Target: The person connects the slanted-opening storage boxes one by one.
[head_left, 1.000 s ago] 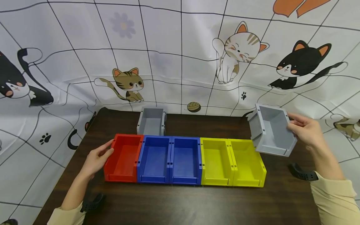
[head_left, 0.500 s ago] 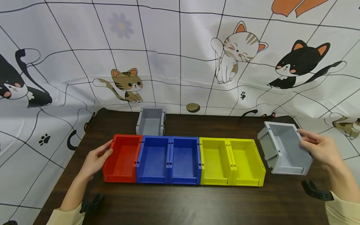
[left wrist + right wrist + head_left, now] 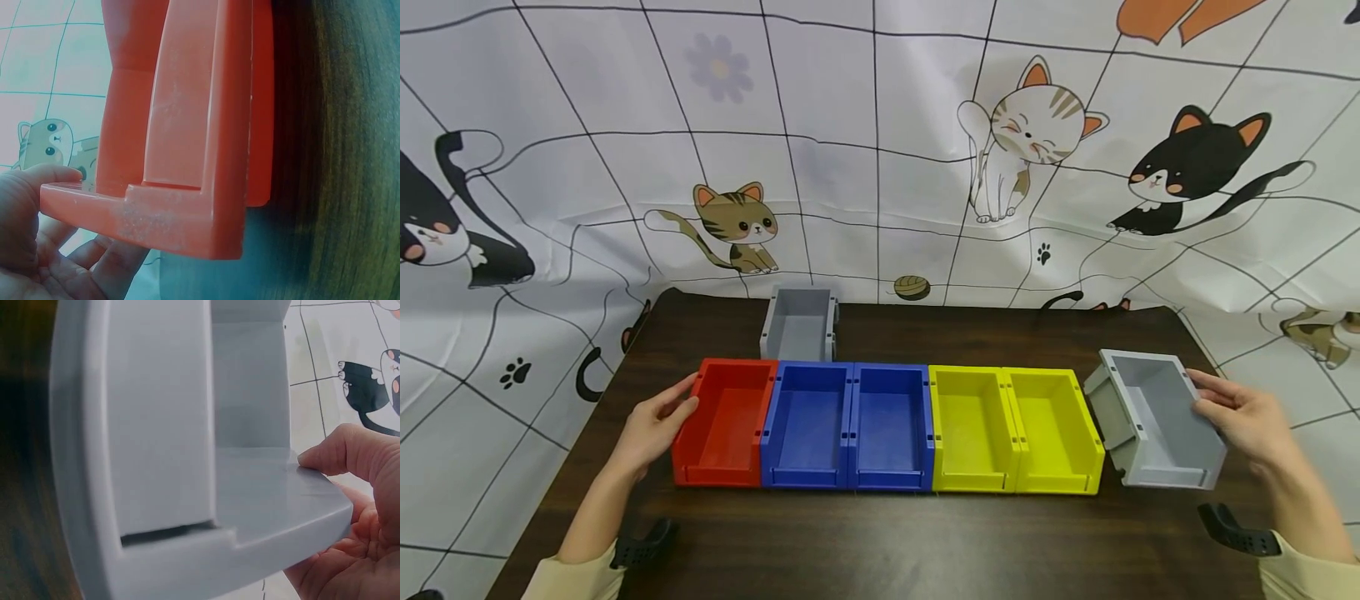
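A blue oblong plastic bin [image 3: 811, 427] partly hides the rear grey oblong plastic bin [image 3: 801, 327]; the right wrist view's edges crop the held grey oblong plastic bin [image 3: 250, 494] and right hand [image 3: 378, 512].

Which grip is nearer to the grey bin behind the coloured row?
Left: the left grip is in front and to the left of the rear grey bin; the right grip is far to its right.
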{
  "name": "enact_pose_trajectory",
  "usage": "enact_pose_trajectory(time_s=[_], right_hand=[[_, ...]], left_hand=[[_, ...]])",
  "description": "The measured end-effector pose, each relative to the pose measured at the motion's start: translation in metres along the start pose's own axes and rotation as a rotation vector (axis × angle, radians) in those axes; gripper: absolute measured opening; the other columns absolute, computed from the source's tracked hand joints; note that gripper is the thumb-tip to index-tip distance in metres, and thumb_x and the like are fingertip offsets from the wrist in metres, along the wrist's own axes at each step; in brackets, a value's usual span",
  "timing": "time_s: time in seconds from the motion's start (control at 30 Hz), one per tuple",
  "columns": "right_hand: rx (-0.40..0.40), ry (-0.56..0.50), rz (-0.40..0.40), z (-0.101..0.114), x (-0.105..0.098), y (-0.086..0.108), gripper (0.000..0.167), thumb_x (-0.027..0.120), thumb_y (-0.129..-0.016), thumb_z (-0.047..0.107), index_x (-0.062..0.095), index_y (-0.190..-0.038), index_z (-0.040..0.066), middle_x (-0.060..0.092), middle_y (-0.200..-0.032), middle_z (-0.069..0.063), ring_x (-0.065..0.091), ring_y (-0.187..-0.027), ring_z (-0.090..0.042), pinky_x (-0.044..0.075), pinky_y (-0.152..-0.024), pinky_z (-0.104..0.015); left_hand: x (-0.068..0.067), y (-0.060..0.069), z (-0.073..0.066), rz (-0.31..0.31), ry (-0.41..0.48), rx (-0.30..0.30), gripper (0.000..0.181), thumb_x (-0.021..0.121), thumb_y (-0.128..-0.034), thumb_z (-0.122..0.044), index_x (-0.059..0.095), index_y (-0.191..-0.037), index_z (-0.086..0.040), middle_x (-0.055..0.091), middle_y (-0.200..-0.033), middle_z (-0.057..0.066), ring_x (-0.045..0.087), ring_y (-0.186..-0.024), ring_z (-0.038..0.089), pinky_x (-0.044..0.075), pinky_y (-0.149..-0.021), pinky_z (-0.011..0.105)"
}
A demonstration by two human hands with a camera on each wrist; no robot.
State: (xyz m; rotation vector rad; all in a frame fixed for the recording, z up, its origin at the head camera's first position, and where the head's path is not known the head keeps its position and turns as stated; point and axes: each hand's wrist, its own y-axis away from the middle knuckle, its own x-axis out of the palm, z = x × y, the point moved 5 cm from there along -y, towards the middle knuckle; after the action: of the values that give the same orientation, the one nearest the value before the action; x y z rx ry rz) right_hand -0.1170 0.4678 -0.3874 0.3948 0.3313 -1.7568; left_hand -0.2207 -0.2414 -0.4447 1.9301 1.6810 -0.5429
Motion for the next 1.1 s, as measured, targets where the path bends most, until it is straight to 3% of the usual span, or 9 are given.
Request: enact_pose_trajectory(time_s=[0.17, 0.4, 0.63, 0.9, 1.1], right_hand=[[0.004, -0.021, 0.014, -0.005, 0.002, -0.001, 0.057, 0.055, -0.089, -0.006, 0.063, -0.096, 0.050, 0.064, -0.077, 0.023, 0.059, -0.060, 0.001, 0.046, -0.049, -0.018], [-0.005, -0.018, 0.027, -0.006, 0.004, -0.002, 0.056, 0.054, -0.089, -0.006, 0.063, -0.096, 0.049, 0.064, -0.078, 0.023, 0.059, -0.060, 0.001, 0.046, -0.049, -0.018], [-0.030, 0.043, 0.018, -0.002, 0.004, -0.004, 0.057, 0.055, -0.088, -0.005, 0.060, -0.098, 0.051, 0.062, -0.078, 0.025, 0.057, -0.061, 0.003, 0.045, -0.049, -0.017], [-0.069, 0.185, 0.022, 0.008, 0.003, -0.007, 0.055, 0.056, -0.088, 0.001, 0.056, -0.098, 0.055, 0.058, -0.078, 0.031, 0.056, -0.060, 0.004, 0.045, -0.049, -0.018], [-0.121, 0.180, 0.030, 0.008, 0.003, -0.006, 0.060, 0.056, -0.086, -0.005, 0.056, -0.099, 0.053, 0.059, -0.079, 0.031, 0.056, -0.062, 0.007, 0.045, -0.049, -0.016]], left_hand=[[0.001, 0.000, 0.000, 0.004, 0.005, 0.002, 0.054, 0.044, -0.0998, -0.032, 0.032, -0.146, -0.007, 0.048, -0.128, 0.033, 0.054, -0.104, 0.038, 0.051, -0.078, 0.044], [0.002, 0.001, 0.000, 0.016, 0.013, -0.009, 0.055, 0.043, -0.0999, -0.034, 0.031, -0.146, -0.007, 0.042, -0.135, 0.033, 0.051, -0.110, 0.041, 0.049, -0.083, 0.050], [0.001, 0.001, 0.000, 0.007, 0.007, -0.017, 0.054, 0.043, -0.0999, -0.033, 0.031, -0.146, -0.007, 0.045, -0.132, 0.033, 0.053, -0.106, 0.039, 0.050, -0.081, 0.048], [0.001, 0.001, 0.000, -0.001, -0.011, 0.000, 0.054, 0.043, -0.1000, -0.033, 0.032, -0.146, -0.007, 0.044, -0.132, 0.033, 0.053, -0.105, 0.040, 0.050, -0.080, 0.049], [0.001, 0.002, 0.000, -0.008, -0.021, 0.015, 0.054, 0.043, -0.1001, -0.033, 0.032, -0.146, -0.007, 0.044, -0.132, 0.033, 0.052, -0.106, 0.041, 0.050, -0.080, 0.050]])
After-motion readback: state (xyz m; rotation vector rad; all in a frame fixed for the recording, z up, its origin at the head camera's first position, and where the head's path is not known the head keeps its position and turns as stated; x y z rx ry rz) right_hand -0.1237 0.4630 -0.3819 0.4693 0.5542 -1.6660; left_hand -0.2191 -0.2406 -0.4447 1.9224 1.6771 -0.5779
